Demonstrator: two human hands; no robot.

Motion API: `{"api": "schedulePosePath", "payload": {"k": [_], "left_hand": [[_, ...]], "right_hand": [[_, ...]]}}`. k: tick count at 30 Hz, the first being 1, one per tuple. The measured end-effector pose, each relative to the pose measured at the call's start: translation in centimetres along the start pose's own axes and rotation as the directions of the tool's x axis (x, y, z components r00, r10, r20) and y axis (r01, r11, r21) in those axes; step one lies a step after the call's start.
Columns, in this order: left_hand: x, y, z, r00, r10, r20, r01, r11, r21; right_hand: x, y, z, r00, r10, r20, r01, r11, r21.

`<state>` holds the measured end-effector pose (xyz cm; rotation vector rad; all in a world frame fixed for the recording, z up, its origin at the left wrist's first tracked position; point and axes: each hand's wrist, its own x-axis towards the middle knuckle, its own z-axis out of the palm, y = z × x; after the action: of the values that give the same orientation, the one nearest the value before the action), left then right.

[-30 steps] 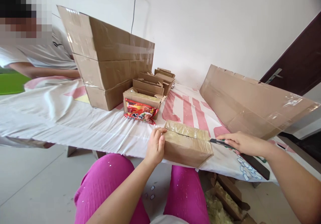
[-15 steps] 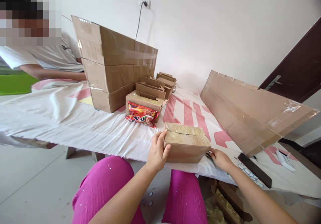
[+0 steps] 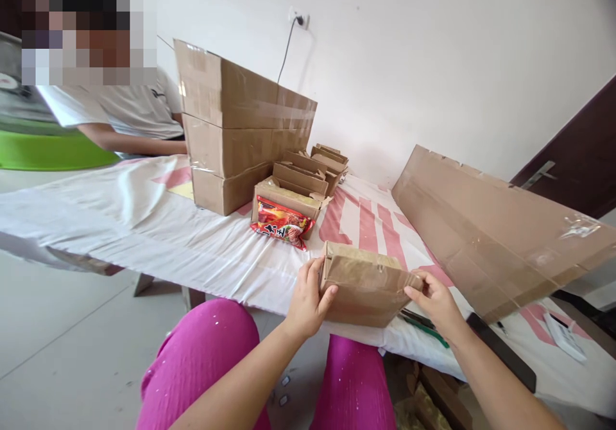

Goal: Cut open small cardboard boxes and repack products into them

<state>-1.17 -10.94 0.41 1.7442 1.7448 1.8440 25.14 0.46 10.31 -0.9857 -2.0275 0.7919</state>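
A small brown cardboard box lies at the table's front edge, just above my knees. My left hand holds its left end, thumb on the front side and fingers around the far edge. At the right end, my right hand pinches the upper corner, where a flap edge sticks out. Beside the box, partly under my right wrist, lies a slim green tool, perhaps a utility knife. A red instant-noodle packet leans against an open box beyond.
Taped cartons stand stacked at the left. A large cardboard panel stands at the right, near a black phone. Across the table sits a person in a white shirt. Cardboard scraps lie below the table edge.
My right hand has risen from the tabletop by the box's lower right corner to its upper right corner and grips it. The green tool now shows on the table. The view has shifted left.
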Motion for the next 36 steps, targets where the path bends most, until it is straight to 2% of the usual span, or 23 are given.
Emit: {"api": "schedulePosePath", "payload": {"k": [3, 6, 9, 11, 13, 15, 16, 18, 21, 26, 29, 31, 32, 34, 36], "left_hand": [[-0.1, 0.2, 0.0, 1.0, -0.021, -0.013, 0.02, 0.998, -0.051], [-0.1, 0.3, 0.1, 0.999, -0.039, -0.002, 0.038, 0.985, -0.167], [0.0, 0.1, 0.2, 0.997, -0.076, 0.034, 0.083, 0.913, -0.399], [0.4, -0.3, 0.3, 0.983, -0.182, 0.03, 0.169, 0.823, -0.543], [0.8, -0.9, 0.6, 0.926, -0.377, 0.001, 0.31, 0.759, -0.573], [1.2, -1.5, 0.9, 0.833, -0.552, -0.031, 0.464, 0.729, -0.504], [1.3, -1.7, 1.1, 0.799, -0.6, -0.038, 0.518, 0.719, -0.463], [1.4, -1.9, 1.3, 0.778, -0.627, -0.027, 0.563, 0.717, -0.411], [1.1, -1.5, 1.4, 0.807, -0.591, -0.024, 0.536, 0.748, -0.391], [1.0, -1.4, 1.2, 0.891, -0.439, -0.112, 0.404, 0.881, -0.245], [1.4, -1.6, 0.9, 0.894, -0.422, -0.149, 0.385, 0.895, -0.223], [1.6, -1.3, 0.2, 0.88, -0.423, -0.215, 0.376, 0.898, -0.227], [1.5, -0.9, -0.4, 0.883, -0.385, -0.269, 0.334, 0.917, -0.218], [1.3, 0.4, -1.6, 0.905, -0.186, -0.383, 0.143, 0.98, -0.138], [0.7, 2.0, -2.5, 0.898, 0.141, -0.416, -0.143, 0.989, 0.027]], "right_hand": [[-0.8, -0.2, -0.4, 0.983, -0.162, 0.082, 0.165, 0.986, -0.025], [-2.1, 0.2, -0.5, 0.936, -0.316, 0.155, 0.337, 0.931, -0.142], [-3.4, 1.4, 0.0, 0.891, -0.444, 0.099, 0.454, 0.851, -0.264], [-4.1, 2.4, 0.6, 0.868, -0.494, 0.055, 0.481, 0.808, -0.339], [-4.7, 3.2, 1.2, 0.847, -0.53, 0.037, 0.498, 0.767, -0.406], [-5.0, 3.6, 1.9, 0.826, -0.564, 0.029, 0.512, 0.726, -0.46], [-5.1, 3.7, 2.2, 0.815, -0.579, 0.021, 0.515, 0.709, -0.482], [-5.3, 3.8, 2.8, 0.798, -0.603, -0.002, 0.516, 0.683, -0.517], [-5.5, 3.9, 3.8, 0.787, -0.616, -0.038, 0.494, 0.666, -0.558], [-5.6, 3.8, 4.7, 0.784, -0.616, -0.071, 0.465, 0.66, -0.59], [-5.8, 3.3, 4.5, 0.8, -0.599, -0.043, 0.475, 0.675, -0.565], [-6.4, 2.7, 4.2, 0.81, -0.58, -0.086, 0.453, 0.712, -0.536], [-6.9, 2.5, 4.0, 0.805, -0.578, -0.131, 0.444, 0.734, -0.514], [-8.4, 1.8, 3.9, 0.771, -0.585, -0.25, 0.445, 0.777, -0.446], [-10.2, 0.9, 4.3, 0.749, -0.586, -0.308, 0.48, 0.801, -0.358]]}}
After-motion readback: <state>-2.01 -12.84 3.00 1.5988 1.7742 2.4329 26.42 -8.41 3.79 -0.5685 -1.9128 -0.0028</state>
